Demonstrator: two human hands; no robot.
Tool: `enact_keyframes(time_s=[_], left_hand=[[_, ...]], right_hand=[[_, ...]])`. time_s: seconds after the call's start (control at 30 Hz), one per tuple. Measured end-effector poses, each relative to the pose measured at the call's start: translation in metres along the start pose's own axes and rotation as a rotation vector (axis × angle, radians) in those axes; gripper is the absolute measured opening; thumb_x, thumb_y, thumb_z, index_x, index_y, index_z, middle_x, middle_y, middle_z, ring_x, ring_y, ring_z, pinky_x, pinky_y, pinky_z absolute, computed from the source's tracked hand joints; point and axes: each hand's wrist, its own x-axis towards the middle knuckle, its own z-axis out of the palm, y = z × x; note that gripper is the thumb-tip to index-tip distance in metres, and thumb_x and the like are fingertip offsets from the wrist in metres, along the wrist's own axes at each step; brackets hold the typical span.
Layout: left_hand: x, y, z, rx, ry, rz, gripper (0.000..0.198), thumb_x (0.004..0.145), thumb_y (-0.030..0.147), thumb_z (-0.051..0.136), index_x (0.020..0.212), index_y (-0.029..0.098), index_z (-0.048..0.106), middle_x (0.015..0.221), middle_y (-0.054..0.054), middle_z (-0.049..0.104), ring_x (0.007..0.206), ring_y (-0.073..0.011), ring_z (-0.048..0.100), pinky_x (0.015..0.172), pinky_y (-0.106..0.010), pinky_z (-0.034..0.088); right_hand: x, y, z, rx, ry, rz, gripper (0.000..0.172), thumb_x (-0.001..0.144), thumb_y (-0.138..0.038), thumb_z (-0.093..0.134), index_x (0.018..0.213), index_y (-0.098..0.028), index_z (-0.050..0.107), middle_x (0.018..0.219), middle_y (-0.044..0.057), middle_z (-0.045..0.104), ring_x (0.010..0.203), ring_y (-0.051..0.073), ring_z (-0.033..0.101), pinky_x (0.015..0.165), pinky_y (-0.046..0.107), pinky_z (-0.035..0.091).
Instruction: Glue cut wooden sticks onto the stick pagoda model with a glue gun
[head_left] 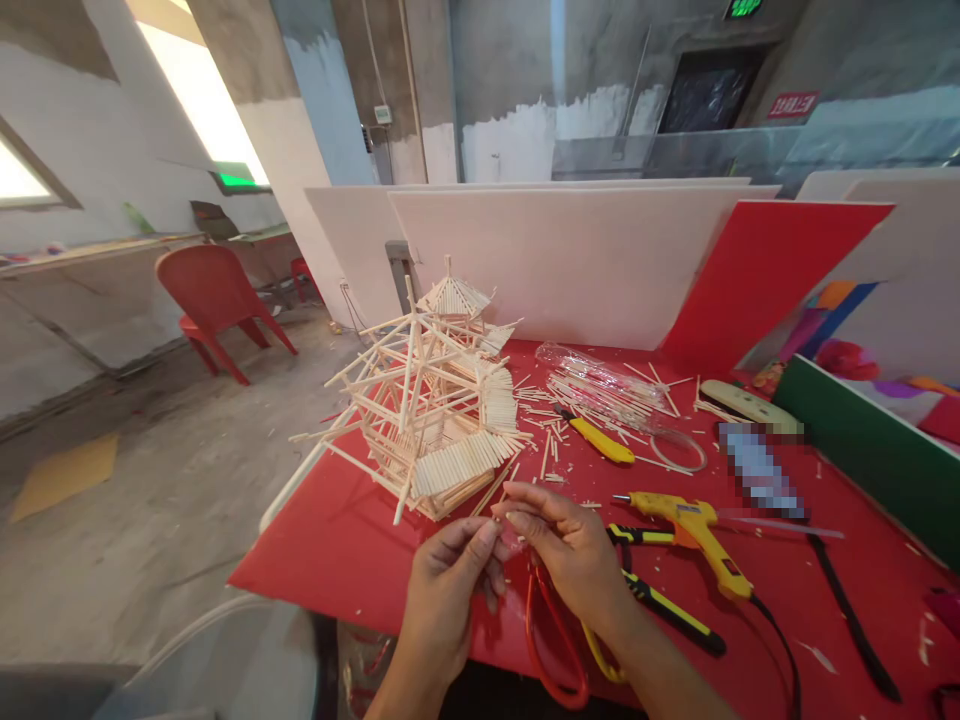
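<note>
Head view: both hands meet fingertip to fingertip above the near edge of the tabletop [330, 560]. On the left hand [450, 565], thumb and forefinger are pinched together, seemingly on a small pale piece [498, 520]; the right hand [570, 545] curls in with bent fingers, and whether it grips the same piece I cannot tell. Work this fine probably goes best with light pressure and both wrists steady — a hard squeeze could snap or flick away something so slight. Turning it slowly between the fingertips should show a rough end before it is used.

Under the right hand lies a tool with red loop handles [529, 640], reaching toward the near edge; keeping the forearm clear of it would help avoid a knock. Just beyond the hands, toward the left edge, stands the stick-built model [465, 465], some of its sticks jutting past that edge, so sleeves and elbows deserve care there.

To the right of the hands are black-and-yellow pliers [671, 610] and a yellow glue gun [679, 515], its nozzle pointing left — best treated as hot. Farther out, toward the back edge, lie yellow-handled cutters [600, 440] and loose sticks [611, 395] with clear wrapping [566, 354].
</note>
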Motion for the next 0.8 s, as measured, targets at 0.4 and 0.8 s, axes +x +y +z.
enact_keyframes(time_s=[0.4, 0.8], left_hand=[[0.0, 0.003, 0.003, -0.125, 0.052, -0.04, 0.033, 0.059, 0.039, 0.088, 0.07, 0.012, 0.074, 0.058, -0.002, 0.067, 0.039, -0.0062, 0.051, 0.033, -0.015, 0.039], [-0.002, 0.007, 0.0, -0.232, 0.09, -0.143, 0.03, 0.057, 0.033, 0.089, 0.074, 0.014, 0.072, 0.05, 0.003, 0.06, 0.036, -0.0052, 0.046, 0.034, -0.014, 0.033]], right_hand=[[-0.012, 0.006, 0.008, -0.66, -0.05, -0.622, 0.07, 0.094, -0.004, 0.042, 0.154, -0.033, 0.023, 0.125, 0.003, 0.069, 0.104, 0.019, 0.069, 0.086, 0.035, 0.058], [-0.005, -0.007, 0.001, -0.418, -0.111, -0.329, 0.026, 0.092, -0.032, 0.063, 0.117, -0.026, 0.069, 0.097, 0.003, 0.069, 0.085, 0.016, 0.066, 0.074, 0.026, 0.054]])
